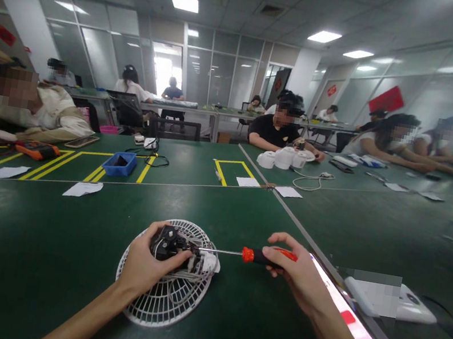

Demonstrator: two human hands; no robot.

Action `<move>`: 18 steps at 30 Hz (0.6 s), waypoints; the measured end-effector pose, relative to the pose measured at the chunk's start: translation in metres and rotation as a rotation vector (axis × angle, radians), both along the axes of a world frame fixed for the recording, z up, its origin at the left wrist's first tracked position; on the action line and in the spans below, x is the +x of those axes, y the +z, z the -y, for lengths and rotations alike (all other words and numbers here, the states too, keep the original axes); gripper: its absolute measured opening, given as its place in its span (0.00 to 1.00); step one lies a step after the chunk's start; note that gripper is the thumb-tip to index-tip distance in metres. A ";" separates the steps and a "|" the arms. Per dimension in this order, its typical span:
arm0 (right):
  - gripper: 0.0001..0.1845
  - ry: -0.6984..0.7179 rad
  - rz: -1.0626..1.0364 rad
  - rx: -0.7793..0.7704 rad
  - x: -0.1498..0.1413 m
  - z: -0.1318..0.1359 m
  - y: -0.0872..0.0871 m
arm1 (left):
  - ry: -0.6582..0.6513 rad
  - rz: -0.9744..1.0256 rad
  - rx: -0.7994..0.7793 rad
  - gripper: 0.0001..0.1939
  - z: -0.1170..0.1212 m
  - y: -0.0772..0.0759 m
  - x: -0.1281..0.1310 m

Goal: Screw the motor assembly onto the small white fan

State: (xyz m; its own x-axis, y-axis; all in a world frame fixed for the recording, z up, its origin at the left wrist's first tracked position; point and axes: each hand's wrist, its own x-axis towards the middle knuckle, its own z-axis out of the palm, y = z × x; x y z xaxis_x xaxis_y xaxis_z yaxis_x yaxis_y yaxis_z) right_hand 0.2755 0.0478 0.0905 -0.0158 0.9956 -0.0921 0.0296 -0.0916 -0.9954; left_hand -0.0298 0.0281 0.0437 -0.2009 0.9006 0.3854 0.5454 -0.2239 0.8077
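My left hand (150, 261) is closed around a black fan motor (167, 243) with wires and a white plastic part (208, 262) at its right end. Under the motor lies a round white fan grille (162, 309) on the green table. A red-and-black screwdriver (256, 256) is gripped in my right hand (294, 270), its shaft pointing left. The screwdriver's tip meets the motor assembly near my left thumb; what exactly it touches is too small to tell. A loose cable (179, 295) rests on the grille below the motor.
A lit phone-like screen (346, 311) and a white device (408, 304) lie right of my forearm. Further off are a blue bin (119, 164), papers (83, 189), yellow tape outlines and white housings (284, 158). A person in black (271, 133) sits opposite; others sit at both sides.
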 end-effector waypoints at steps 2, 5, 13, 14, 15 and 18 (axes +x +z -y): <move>0.27 -0.012 -0.050 0.007 0.001 0.000 0.000 | 0.000 0.013 -0.005 0.30 0.000 0.000 0.000; 0.27 -0.037 -0.126 0.025 0.003 -0.003 -0.002 | -0.021 0.007 -0.016 0.30 0.000 0.000 0.000; 0.30 -0.197 -0.433 0.018 0.007 -0.010 -0.006 | -0.032 -0.068 -0.015 0.29 -0.001 0.001 -0.002; 0.29 -0.203 -0.470 0.021 0.007 -0.010 -0.006 | -0.030 -0.069 -0.013 0.29 -0.001 0.001 -0.002; 0.27 -0.203 -0.502 0.022 0.007 -0.011 -0.006 | -0.032 -0.069 -0.010 0.29 -0.001 0.002 -0.001; 0.22 -0.189 -0.557 -0.014 0.002 -0.012 -0.008 | -0.040 -0.070 -0.005 0.28 -0.001 0.003 -0.001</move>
